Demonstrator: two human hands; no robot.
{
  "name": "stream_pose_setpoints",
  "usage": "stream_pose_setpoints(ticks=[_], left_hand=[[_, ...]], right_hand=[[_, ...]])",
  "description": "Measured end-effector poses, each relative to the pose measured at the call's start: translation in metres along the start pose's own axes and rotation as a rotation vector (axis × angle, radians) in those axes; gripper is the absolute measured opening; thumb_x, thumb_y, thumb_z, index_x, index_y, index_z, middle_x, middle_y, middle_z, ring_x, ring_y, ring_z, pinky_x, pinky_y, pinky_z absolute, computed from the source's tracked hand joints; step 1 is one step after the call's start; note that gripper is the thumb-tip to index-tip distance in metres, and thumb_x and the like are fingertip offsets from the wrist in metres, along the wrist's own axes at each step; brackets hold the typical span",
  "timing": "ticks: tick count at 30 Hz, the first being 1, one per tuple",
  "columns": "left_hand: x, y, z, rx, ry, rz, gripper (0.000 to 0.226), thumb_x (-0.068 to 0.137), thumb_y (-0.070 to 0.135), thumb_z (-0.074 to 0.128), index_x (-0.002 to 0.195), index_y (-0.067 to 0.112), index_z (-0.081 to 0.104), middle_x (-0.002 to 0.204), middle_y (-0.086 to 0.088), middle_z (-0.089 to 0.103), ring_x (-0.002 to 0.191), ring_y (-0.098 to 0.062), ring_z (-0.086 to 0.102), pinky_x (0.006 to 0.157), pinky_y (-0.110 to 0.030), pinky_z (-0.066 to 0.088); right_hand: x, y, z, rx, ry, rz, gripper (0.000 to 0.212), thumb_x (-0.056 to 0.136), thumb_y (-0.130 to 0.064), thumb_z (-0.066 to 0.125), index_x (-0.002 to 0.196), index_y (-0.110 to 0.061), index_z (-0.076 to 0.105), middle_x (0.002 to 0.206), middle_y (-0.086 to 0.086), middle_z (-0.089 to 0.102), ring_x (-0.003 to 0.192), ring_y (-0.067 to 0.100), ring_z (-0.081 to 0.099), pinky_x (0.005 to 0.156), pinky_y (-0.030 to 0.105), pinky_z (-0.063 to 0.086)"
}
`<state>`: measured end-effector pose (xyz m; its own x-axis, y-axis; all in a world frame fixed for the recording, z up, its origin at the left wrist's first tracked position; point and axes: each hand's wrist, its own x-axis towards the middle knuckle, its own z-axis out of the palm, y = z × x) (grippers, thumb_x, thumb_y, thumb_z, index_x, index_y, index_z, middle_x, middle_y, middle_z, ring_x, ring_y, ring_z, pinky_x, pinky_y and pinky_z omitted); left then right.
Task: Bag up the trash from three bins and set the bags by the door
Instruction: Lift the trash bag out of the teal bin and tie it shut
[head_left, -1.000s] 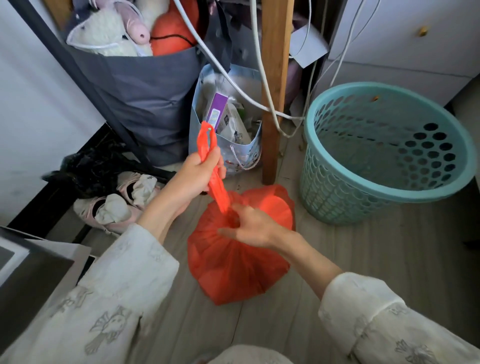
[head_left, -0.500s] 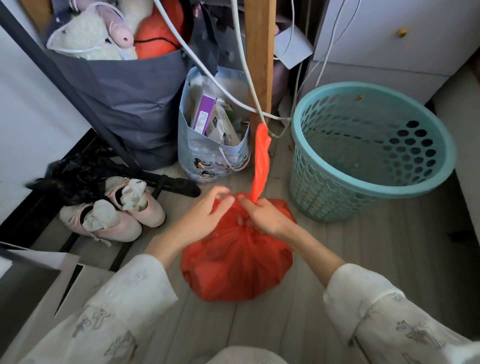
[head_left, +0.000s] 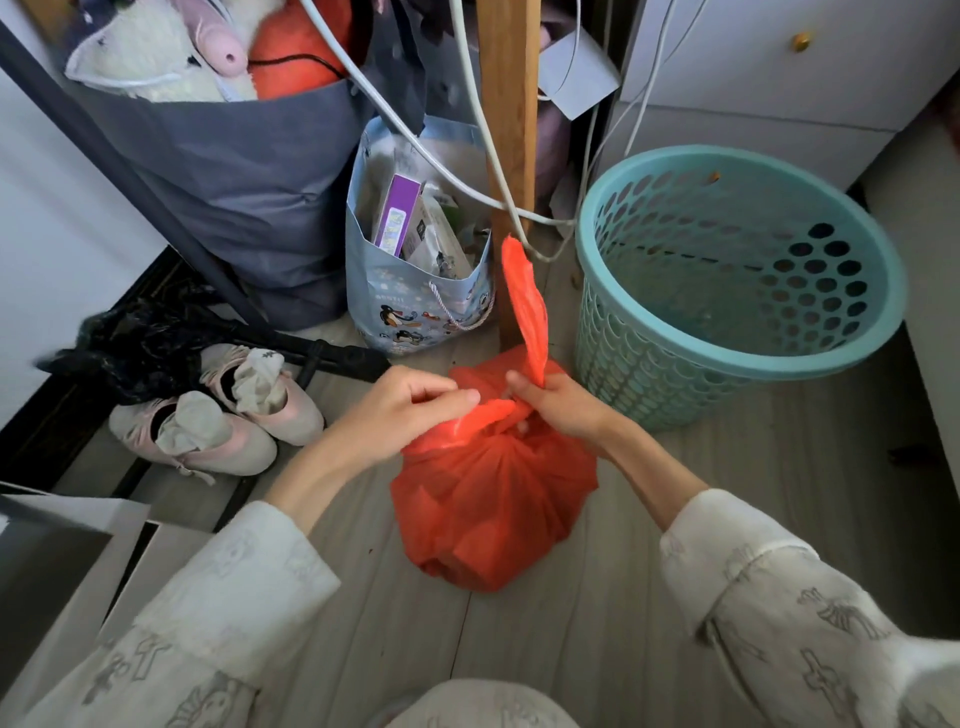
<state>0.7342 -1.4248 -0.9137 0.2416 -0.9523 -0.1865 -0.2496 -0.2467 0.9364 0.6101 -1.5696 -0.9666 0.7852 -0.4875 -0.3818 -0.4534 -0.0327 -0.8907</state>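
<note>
Both hands at the neck of the red bag

Both my hands are together on top of the red bag, which sits full on the wooden floor right below them. My right hand is clamped around one twisted handle strip, which stands up above my fist. My left hand pinches the other bit of plastic at the gathered neck, fingertips touching the bag just beside my right thumb. Whether a knot is finished I cannot tell.

Just past my right hand stands the teal bin, close to the bag but not touching it; I see no liner in it. Beyond my hands a wooden post rises, with a paper gift bag beside it. Out past my left hand lie a pair of pink shoes stuffed with socks.
</note>
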Motion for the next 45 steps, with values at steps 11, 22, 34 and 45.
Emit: stream_pose_setpoints(ticks=[11, 22, 34, 45], left_hand=[[0.017, -0.05, 0.03, -0.024, 0.148, -0.028, 0.054, 0.067, 0.043, 0.071, 0.104, 0.005, 0.062, 0.08, 0.024, 0.065, 0.082, 0.006, 0.059, 0.074, -0.005, 0.042], [0.025, -0.059, 0.055, 0.218, 0.319, 0.167, 0.018, 0.081, 0.029, 0.064, 0.099, 0.03, 0.064, 0.1, 0.01, 0.062, 0.098, 0.004, 0.054, 0.094, -0.024, 0.042], [0.036, -0.068, 0.044, 0.224, 0.236, 0.072, 0.032, 0.074, 0.038, 0.057, 0.092, 0.015, 0.07, 0.086, 0.019, 0.053, 0.085, 0.011, 0.051, 0.084, -0.012, 0.038], [0.031, -0.056, 0.042, 0.132, 0.208, -0.008, 0.025, 0.075, 0.024, 0.062, 0.093, 0.007, 0.066, 0.103, -0.017, 0.065, 0.092, -0.015, 0.058, 0.088, -0.025, 0.041]], right_hand=[[-0.008, 0.001, -0.004, 0.225, -0.073, -0.01, 0.033, 0.093, -0.022, 0.05, 0.06, -0.014, 0.055, 0.055, 0.005, 0.046, 0.048, 0.011, 0.037, 0.051, 0.024, 0.027], [-0.005, 0.011, -0.011, 0.379, -0.138, 0.011, 0.036, 0.093, -0.019, 0.048, 0.057, -0.012, 0.051, 0.052, 0.003, 0.049, 0.046, 0.008, 0.045, 0.051, 0.023, 0.03], [-0.015, -0.012, -0.021, -0.07, -0.348, 0.003, 0.013, 0.083, -0.004, 0.061, 0.077, -0.016, 0.06, 0.076, 0.0, 0.056, 0.07, 0.006, 0.051, 0.067, 0.011, 0.041], [-0.015, -0.008, 0.011, -0.477, 0.19, -0.164, 0.037, 0.075, -0.038, 0.059, 0.1, -0.011, 0.059, 0.104, 0.013, 0.068, 0.104, 0.036, 0.06, 0.082, 0.038, 0.047]])
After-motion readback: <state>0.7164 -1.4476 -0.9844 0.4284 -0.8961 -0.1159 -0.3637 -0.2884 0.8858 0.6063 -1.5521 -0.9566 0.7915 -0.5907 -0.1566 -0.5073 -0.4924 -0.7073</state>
